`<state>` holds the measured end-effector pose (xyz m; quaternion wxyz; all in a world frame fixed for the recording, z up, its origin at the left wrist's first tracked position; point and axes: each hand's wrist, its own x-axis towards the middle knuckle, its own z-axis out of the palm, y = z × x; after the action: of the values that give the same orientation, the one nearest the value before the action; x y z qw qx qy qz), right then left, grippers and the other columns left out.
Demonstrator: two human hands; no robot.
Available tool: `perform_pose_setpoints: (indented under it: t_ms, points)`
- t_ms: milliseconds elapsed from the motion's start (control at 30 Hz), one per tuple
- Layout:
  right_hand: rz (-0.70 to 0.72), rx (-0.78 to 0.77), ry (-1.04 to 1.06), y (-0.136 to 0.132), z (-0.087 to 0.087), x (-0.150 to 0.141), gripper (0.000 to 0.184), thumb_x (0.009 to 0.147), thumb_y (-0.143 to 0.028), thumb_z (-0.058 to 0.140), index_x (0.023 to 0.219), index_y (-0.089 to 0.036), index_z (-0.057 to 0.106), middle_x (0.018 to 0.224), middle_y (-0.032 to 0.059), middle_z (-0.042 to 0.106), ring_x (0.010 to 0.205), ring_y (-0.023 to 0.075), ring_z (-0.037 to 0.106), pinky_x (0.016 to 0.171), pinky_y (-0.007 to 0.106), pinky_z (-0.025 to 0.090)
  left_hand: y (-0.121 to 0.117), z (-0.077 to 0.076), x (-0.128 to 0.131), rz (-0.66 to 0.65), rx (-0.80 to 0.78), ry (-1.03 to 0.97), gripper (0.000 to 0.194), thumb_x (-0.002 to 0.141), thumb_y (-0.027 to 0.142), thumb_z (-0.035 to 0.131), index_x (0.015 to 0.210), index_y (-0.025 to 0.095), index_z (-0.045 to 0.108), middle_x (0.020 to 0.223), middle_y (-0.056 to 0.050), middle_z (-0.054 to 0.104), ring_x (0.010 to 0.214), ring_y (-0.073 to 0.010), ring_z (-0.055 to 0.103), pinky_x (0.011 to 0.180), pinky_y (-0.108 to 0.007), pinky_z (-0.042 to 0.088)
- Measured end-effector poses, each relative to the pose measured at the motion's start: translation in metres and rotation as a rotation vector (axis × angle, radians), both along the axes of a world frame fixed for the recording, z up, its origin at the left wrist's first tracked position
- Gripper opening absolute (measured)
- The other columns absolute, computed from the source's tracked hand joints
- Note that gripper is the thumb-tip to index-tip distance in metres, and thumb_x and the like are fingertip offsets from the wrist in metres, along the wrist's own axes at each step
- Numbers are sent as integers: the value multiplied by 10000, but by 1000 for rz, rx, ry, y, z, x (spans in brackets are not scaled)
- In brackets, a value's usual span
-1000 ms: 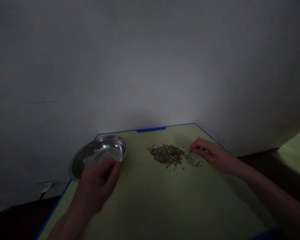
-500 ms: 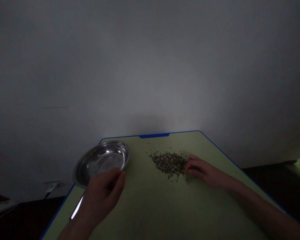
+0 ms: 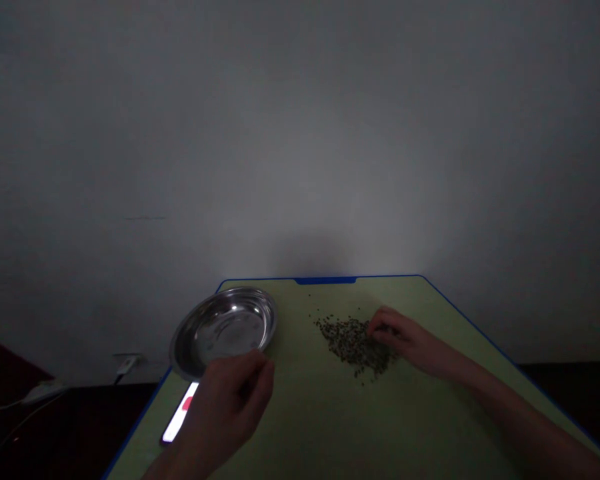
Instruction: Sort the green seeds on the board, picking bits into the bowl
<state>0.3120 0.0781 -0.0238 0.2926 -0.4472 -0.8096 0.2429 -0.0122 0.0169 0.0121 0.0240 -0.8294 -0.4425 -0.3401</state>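
A pile of small dark grains, like seeds (image 3: 353,347), lies loosely spread on the pale green tabletop (image 3: 305,427). Over the right side of this pile is my right hand (image 3: 397,337), its fingers curled and pressed together. Whatever its fingertips hold is too small to make out. My left hand (image 3: 237,397) is closed in a loose pinch just in front of a shiny metal bowl (image 3: 180,347), covering part of the near rim. I cannot see what, if anything, sits between its thumb and fingers.
A phone with a lit screen (image 3: 176,423) lies left of my left wrist, partly covered. The table has a blue edge (image 3: 385,276) and stands against a grey wall (image 3: 300,147). At the lower left, a plug (image 3: 127,365) sits in the wall beside cables.
The camera view has swung slightly left. My right hand has moved leftward from the pile's right edge onto the grains, its fingers drawn closer together. My left hand stays by the bowl.
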Motion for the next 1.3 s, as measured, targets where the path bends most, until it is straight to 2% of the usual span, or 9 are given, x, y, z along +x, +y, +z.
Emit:
perform_pose_setpoints:
  t_ms: [133, 200, 267, 367, 467, 667, 900, 1167, 1300]
  points:
    - [-230, 88, 41, 17, -3, 20, 197, 885, -315, 461, 942, -219, 624, 932, 72, 640, 888, 229, 591, 797, 394, 463, 0, -3, -2, 10, 3, 38, 374, 899, 220, 405, 531, 165, 444, 429, 55, 424, 366, -54, 443, 406, -178, 290]
    - [-337, 99, 42, 22, -11, 34, 213, 879, -337, 466, 944, -211, 625, 918, 76, 656, 863, 226, 598, 760, 383, 472, 0, -4, -1, 8, 11, 50, 377, 897, 222, 405, 527, 167, 451, 427, 50, 442, 366, -60, 454, 403, -182, 297]
    - [-422, 81, 23, 24, -20, 50, 216, 888, -362, 491, 928, -192, 618, 829, 49, 648, 748, 191, 597, 673, 346, 480, 1, -3, 0, 0, 20, 60, 367, 892, 221, 411, 534, 170, 471, 430, 47, 464, 369, -65, 466, 403, -183, 312]
    - [-513, 29, -32, 24, -30, 71, 237, 920, -391, 532, 953, -169, 605, 755, -7, 610, 622, 134, 570, 602, 306, 477, 0, -1, 1, -13, 46, 64, 342, 888, 228, 425, 563, 176, 514, 443, 48, 493, 374, -69, 484, 409, -182, 342]
    - [-548, -33, -89, 25, -33, 85, 239, 942, -383, 535, 1000, -162, 607, 818, -3, 627, 638, 123, 589, 614, 306, 503, -1, 0, 1, -16, 72, 60, 359, 893, 240, 422, 549, 178, 503, 439, 48, 488, 369, -69, 484, 394, -181, 334]
    - [-527, -132, -205, 26, -32, 91, 236, 935, -345, 562, 1076, -162, 612, 992, 42, 652, 780, 155, 636, 691, 347, 538, 3, -4, 2, -10, -1, 54, 368, 897, 245, 414, 543, 175, 490, 431, 48, 482, 365, -69, 480, 392, -178, 323]
    - [-413, -208, -292, 12, -25, 79, 252, 932, -346, 567, 1101, -163, 610, 1042, 54, 650, 834, 172, 642, 725, 370, 539, 6, -11, 1, -14, -117, 8, 383, 906, 306, 395, 560, 173, 492, 441, 49, 437, 387, -75, 436, 412, -191, 291]
    - [-228, -251, -305, -19, -26, 35, 226, 937, -365, 555, 969, -153, 628, 885, 15, 652, 713, 138, 623, 658, 325, 524, 5, -6, 8, 17, -242, 35, 367, 882, 320, 383, 555, 166, 445, 469, 45, 420, 432, -78, 418, 469, -213, 265]
    - [-162, -222, -297, -37, -17, 10, 191, 935, -313, 532, 857, -169, 630, 766, 0, 630, 669, 141, 585, 635, 303, 470, 6, -7, 10, 16, -260, 16, 364, 884, 330, 389, 571, 162, 469, 475, 47, 417, 441, -76, 397, 487, -223, 259]
